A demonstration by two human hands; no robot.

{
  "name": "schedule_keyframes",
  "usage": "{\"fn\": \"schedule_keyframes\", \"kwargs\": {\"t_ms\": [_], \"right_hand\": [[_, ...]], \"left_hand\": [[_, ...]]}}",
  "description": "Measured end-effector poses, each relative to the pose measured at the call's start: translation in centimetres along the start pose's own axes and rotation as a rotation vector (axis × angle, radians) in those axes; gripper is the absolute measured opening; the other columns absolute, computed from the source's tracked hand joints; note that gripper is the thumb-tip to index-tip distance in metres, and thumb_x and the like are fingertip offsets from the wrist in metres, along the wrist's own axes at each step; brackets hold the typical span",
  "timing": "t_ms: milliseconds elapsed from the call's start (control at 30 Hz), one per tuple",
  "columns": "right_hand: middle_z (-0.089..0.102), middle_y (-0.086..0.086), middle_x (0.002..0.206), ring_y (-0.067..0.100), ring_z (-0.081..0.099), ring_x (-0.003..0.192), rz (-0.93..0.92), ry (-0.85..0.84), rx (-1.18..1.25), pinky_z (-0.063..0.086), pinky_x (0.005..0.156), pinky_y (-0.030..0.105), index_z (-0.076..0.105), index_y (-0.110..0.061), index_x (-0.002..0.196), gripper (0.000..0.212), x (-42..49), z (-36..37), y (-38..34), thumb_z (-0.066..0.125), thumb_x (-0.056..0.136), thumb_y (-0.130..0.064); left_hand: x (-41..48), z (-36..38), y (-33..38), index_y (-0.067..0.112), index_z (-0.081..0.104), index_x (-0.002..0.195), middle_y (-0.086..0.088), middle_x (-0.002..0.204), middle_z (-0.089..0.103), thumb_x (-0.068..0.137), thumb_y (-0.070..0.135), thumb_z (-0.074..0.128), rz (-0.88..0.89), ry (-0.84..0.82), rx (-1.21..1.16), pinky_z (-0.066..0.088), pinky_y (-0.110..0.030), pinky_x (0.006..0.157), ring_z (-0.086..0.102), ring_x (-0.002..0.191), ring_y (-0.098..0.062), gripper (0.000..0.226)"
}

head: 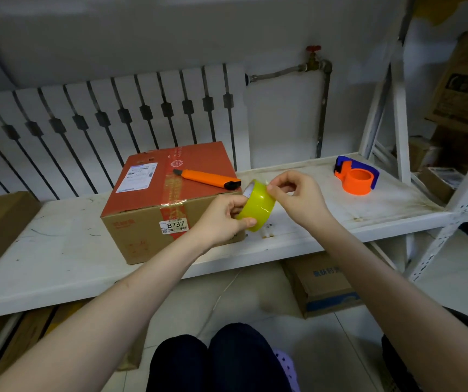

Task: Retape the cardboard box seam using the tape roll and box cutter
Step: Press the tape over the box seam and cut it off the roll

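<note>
The yellow tape roll (256,205) looks light and stiff, with a slippery film; best held by its rim. The left hand (221,220) pinches it just right of the cardboard box (153,205), above the shelf (57,250). The right hand (297,198) pinches at its top edge, probably seeking the tape end.

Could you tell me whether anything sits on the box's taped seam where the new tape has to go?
Yes: the box cutter lies on the box top, partly over the seam; the tape roll is held beside it.
</note>
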State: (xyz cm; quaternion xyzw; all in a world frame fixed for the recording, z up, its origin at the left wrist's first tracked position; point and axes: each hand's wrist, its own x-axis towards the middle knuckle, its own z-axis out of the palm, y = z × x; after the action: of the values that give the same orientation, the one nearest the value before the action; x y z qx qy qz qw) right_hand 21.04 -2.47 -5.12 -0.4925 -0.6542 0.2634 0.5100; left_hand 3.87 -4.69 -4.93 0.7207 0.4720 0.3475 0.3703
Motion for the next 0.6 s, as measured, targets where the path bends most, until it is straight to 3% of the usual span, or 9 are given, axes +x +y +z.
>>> {"fn": "schedule_keyframes", "kwargs": {"t_ms": [67,133,200,267,333,400,467,533,600], "right_hand": [[0.063,-0.002,0.082,0.016,0.060,0.081,0.034,0.044,0.051,0.051,0.076,0.030,0.062,-0.017,0.085,0.001,-0.1,-0.4,1.1,0.062,0.086,-0.017],[0.060,-0.004,0.087,0.012,0.058,0.083,0.127,0.123,0.126,0.048,0.076,0.026,0.057,-0.015,0.097,0.010,-0.4,-0.9,2.3,0.058,0.090,-0.022],[0.059,-0.001,0.092,0.016,0.060,0.089,0.257,0.162,0.167,0.048,0.080,0.031,0.051,-0.016,0.101,0.018,-0.7,-1.4,3.6,0.052,0.093,-0.032],[0.060,0.001,0.086,0.016,0.059,0.084,0.341,0.105,0.200,0.047,0.078,0.035,0.055,-0.011,0.095,0.024,-1.1,-1.9,4.5,0.049,0.094,-0.035],[0.059,0.003,0.076,0.010,0.056,0.072,0.317,0.030,0.232,0.044,0.070,0.028,0.062,-0.001,0.089,0.031,-1.4,-2.2,5.3,0.054,0.093,-0.030],[0.058,0.001,0.069,-0.001,0.055,0.061,0.261,0.033,0.260,0.044,0.059,0.015,0.064,0.002,0.086,0.021,-1.4,-2.6,6.0,0.062,0.088,-0.019],[0.058,-0.002,0.069,-0.008,0.055,0.055,0.260,0.044,0.294,0.042,0.052,0.007,0.064,-0.002,0.088,0.009,-0.9,-3.1,6.8,0.063,0.087,-0.010],[0.058,-0.002,0.071,-0.004,0.056,0.061,0.282,0.051,0.310,0.042,0.053,0.007,0.063,-0.006,0.089,0.004,0.0,-3.4,8.0,0.062,0.088,-0.009],[0.056,-0.002,0.070,0.009,0.056,0.069,0.284,0.063,0.227,0.044,0.062,0.017,0.061,-0.009,0.089,0.005,1.1,-3.5,9.6,0.062,0.087,-0.013]], "left_hand": [[0.5,1.1,0.0,-0.005,0.064,0.102,-0.010,0.092,0.065,0.080,-0.005,0.066,-0.036,0.009,-0.012,0.050,-0.022,0.076,0.061,0.077,-0.009,0.022],[1.2,2.2,0.1,-0.002,0.065,0.099,-0.006,0.086,0.066,0.080,-0.005,0.066,-0.054,0.020,-0.037,0.050,-0.021,0.073,0.062,0.072,-0.004,0.020],[2.1,3.4,0.2,-0.001,0.066,0.099,-0.004,0.083,0.067,0.080,-0.005,0.066,-0.058,0.037,-0.062,0.051,-0.017,0.071,0.062,0.067,0.002,0.020],[3.0,4.5,0.3,-0.002,0.066,0.098,-0.009,0.085,0.068,0.080,-0.004,0.067,-0.070,0.071,-0.072,0.052,-0.018,0.073,0.063,0.072,-0.006,0.018],[4.0,5.6,0.5,-0.003,0.067,0.096,-0.021,0.090,0.070,0.079,-0.001,0.068,-0.090,0.101,-0.059,0.053,-0.032,0.079,0.062,0.079,-0.018,0.017],[4.9,6.7,0.6,-0.004,0.068,0.093,-0.024,0.090,0.069,0.078,0.001,0.070,-0.117,0.105,-0.047,0.052,-0.038,0.080,0.061,0.079,-0.022,0.015],[6.0,7.6,0.5,-0.001,0.069,0.091,-0.017,0.084,0.066,0.078,0.000,0.069,-0.157,0.092,-0.038,0.050,-0.032,0.076,0.059,0.078,-0.021,0.013],[7.2,8.3,0.3,0.003,0.069,0.092,-0.010,0.084,0.062,0.078,-0.003,0.064,-0.210,0.106,0.019,0.044,-0.027,0.073,0.056,0.080,-0.020,0.015],[8.1,8.7,0.3,0.009,0.067,0.100,-0.008,0.096,0.061,0.080,-0.001,0.057,-0.256,0.156,0.108,0.046,-0.029,0.081,0.056,0.090,-0.021,0.024]]}}
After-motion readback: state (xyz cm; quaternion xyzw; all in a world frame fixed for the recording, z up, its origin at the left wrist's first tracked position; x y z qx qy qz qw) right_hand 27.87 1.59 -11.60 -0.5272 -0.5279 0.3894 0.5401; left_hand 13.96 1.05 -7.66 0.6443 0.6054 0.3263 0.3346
